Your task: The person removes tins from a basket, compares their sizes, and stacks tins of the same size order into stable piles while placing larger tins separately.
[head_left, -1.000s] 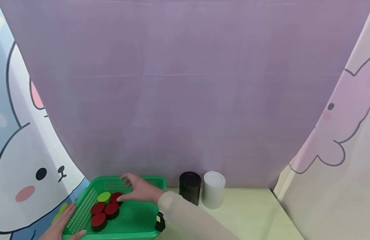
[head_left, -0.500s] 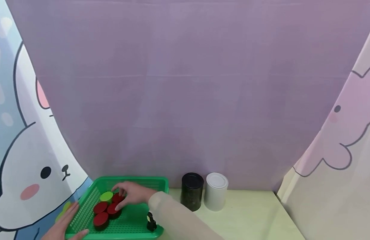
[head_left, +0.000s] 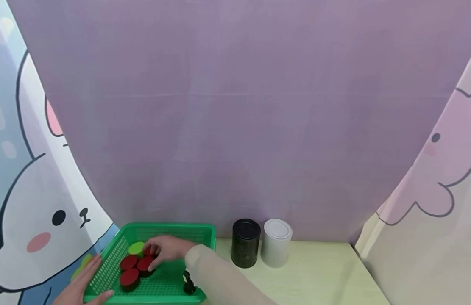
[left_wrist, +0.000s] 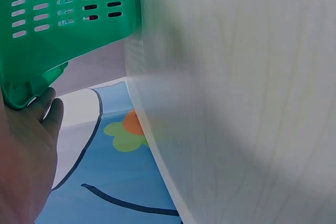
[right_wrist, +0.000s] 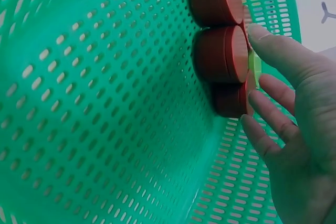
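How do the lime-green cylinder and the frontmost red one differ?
Colour: the lime-green cylinder is bright yellow-green, the frontmost red cylinder deep red.
Place: the green one sits farther back, the red one nearest the viewer.
Nearness: the green one is close to the right hand, the red one farther from it.
Both have round tops and sit in the green basket.

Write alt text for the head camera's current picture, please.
A person's right hand reaches down to four squat red cylinders and one lime-green cylinder in a green perforated plastic basket; the left hand touches its near left corner. A black cylindrical can and a white cylindrical can stand on the pale table to the basket's right.
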